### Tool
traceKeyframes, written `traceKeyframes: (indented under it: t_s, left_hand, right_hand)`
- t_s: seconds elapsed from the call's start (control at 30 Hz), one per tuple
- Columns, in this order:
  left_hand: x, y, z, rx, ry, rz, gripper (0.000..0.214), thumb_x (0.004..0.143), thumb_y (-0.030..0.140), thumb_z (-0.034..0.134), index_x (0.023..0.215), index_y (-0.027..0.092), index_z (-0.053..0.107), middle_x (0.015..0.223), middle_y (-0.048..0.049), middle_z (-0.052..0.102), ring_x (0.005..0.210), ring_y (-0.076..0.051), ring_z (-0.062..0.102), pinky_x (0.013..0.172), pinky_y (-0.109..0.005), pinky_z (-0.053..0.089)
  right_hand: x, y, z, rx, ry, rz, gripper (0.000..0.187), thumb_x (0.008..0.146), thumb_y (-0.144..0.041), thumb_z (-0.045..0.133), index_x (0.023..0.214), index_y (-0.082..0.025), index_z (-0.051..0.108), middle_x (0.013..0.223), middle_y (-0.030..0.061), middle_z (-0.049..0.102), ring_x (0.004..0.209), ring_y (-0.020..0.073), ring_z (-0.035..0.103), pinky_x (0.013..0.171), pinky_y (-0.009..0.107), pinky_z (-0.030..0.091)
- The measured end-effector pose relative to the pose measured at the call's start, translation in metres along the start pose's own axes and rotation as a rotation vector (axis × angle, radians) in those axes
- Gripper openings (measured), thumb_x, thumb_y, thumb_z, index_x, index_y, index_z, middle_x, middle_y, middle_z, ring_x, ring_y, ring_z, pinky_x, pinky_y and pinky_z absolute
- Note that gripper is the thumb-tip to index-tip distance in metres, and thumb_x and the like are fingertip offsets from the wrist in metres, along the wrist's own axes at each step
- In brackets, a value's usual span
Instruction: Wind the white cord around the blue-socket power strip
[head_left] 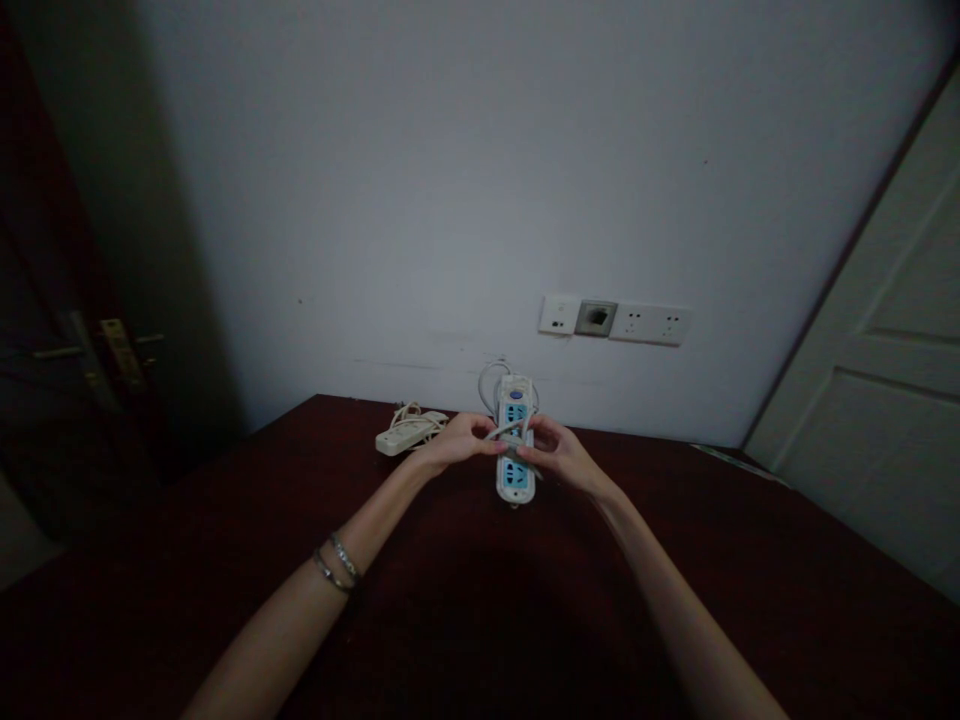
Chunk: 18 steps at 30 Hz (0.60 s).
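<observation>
Item: white plastic power strip with blue socket faces (515, 455), held upright above the dark red-brown wooden table (225, 560), its white cord (510, 428) wound around the body and looping above its top end.

Left hand (459, 441): just left of the power strip, fingers closed on the cord where it crosses the strip's middle. Two thin metal bracelets (339, 563) on this wrist, well below the strip.

Right hand (559, 455): just right of the power strip, fingers clamped on its edge and on the cord at the same crossing.

Second item: cream-white extension block with bundled cord (409, 430), lying on the table left of the power strip, apart from it, beside the left hand.

Behind and above the power strip: row of white wall sockets with one grey plate (613, 321) on the pale wall. Far left of the strip: dark door with brass lock plate (112, 350). Far right: white panelled door (885, 400).
</observation>
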<state>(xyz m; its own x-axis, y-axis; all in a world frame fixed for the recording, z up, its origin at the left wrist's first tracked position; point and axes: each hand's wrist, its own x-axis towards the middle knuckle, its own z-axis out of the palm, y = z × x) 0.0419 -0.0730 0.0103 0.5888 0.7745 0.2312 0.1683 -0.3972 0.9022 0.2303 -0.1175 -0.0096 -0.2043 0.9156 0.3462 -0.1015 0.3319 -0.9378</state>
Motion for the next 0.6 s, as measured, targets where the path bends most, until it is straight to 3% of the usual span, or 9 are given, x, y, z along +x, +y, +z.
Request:
traceKeyframes:
  t_s: [0.2,0.43,0.6]
  left_hand:
    - [-0.001,0.001,-0.001,-0.005,-0.067,0.018,0.030,0.063,0.039,0.070,0.073,0.012,0.062,0.069,0.0005,0.057,0.066,-0.011,0.048,0.064,-0.024,0.034]
    - [0.000,-0.001,0.008,-0.123,0.065,-0.124,0.032,0.054,0.038,0.075,0.067,0.012,0.060,0.062,0.0020,0.054,0.059,-0.010,0.045,0.057,-0.023,0.031]
    - [0.004,-0.006,0.011,-0.067,0.117,-0.060,0.032,0.055,0.037,0.074,0.071,0.012,0.061,0.064,0.0013,0.056,0.060,-0.011,0.048,0.059,-0.024,0.034]
  right_hand:
    - [0.000,-0.001,0.001,-0.019,0.017,-0.029,0.034,0.059,-0.028,0.077,0.083,-0.020,0.054,0.091,0.0020,0.065,0.083,0.0182,0.062,0.075,0.035,0.050]
    - [0.003,0.005,0.002,-0.058,0.031,-0.030,0.037,0.058,-0.030,0.077,0.081,-0.020,0.049,0.091,0.0020,0.064,0.081,0.0177,0.062,0.075,0.036,0.050]
    - [0.001,0.001,-0.001,-0.047,-0.013,-0.011,0.041,0.056,-0.027,0.079,0.083,-0.021,0.049,0.095,0.0013,0.063,0.085,0.0176,0.062,0.078,0.035,0.050]
